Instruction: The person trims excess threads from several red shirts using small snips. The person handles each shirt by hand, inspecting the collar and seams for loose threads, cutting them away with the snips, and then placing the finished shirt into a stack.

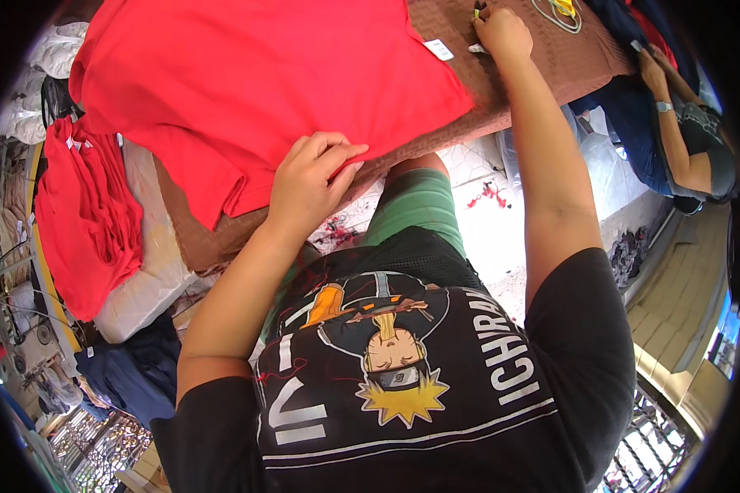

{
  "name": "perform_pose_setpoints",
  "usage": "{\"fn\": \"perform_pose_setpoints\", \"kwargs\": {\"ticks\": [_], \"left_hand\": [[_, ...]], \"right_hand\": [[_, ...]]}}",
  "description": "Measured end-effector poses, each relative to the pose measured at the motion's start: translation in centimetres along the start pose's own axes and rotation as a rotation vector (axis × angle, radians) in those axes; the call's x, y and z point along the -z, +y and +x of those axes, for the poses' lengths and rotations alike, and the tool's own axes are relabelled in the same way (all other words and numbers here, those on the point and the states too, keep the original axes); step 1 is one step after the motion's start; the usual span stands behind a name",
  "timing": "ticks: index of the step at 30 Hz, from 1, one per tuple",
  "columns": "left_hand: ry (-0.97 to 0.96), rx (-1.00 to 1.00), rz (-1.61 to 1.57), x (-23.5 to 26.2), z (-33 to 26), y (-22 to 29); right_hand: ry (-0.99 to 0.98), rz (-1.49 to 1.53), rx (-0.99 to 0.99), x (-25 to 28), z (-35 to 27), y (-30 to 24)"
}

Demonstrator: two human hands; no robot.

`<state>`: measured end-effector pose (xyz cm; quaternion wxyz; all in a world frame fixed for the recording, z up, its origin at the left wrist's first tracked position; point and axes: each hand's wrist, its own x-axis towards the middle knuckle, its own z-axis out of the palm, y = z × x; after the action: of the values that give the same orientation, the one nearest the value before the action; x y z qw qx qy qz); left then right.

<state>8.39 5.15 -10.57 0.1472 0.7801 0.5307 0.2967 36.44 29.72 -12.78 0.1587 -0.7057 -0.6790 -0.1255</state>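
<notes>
A red cloth garment point(263, 74) lies spread over the brown-covered table point(518, 90), a white tag point(438, 50) at its right edge. My left hand point(311, 168) is at the table's near edge, its thumb and fingers closed on the garment's lower hem. Farther off to the right, beyond the garment, my right hand point(504, 33) is closed over the table cover. From its fingers pokes a small dark and yellow-green tool point(479, 10), mostly hidden, whose kind I cannot make out. A small white scrap point(477, 49) lies beside that hand.
At left, a pile of red garments point(86, 214) rests on a plastic-wrapped bundle point(152, 279), above dark blue cloth point(131, 366). A yellow item with pale cord point(563, 10) lies at the table's far right. Another person's arm point(674, 140) is at right. Thread scraps point(489, 195) litter the floor.
</notes>
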Motion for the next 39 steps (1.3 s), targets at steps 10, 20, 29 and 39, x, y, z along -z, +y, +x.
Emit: {"fn": "perform_pose_setpoints", "kwargs": {"ticks": [10, 20, 29, 39], "left_hand": [[0.367, 0.038, -0.227, 4.4, 1.4, -0.6], [0.664, 0.392, -0.187, 7.8, -1.5, -9.0], [0.135, -0.014, -0.076, 2.4, 1.9, -1.2], [0.116, 0.136, -0.112, -0.3, 1.5, -1.2]], "right_hand": [[-0.17, -0.069, -0.11, -2.2, 4.7, 2.9], [-0.569, 1.687, -0.212, 4.7, -4.4, 0.7], [-0.602, 0.945, 0.279, 10.4, -15.5, -7.8], [-0.46, 0.796, 0.232, 9.4, -18.4, -5.5]]}}
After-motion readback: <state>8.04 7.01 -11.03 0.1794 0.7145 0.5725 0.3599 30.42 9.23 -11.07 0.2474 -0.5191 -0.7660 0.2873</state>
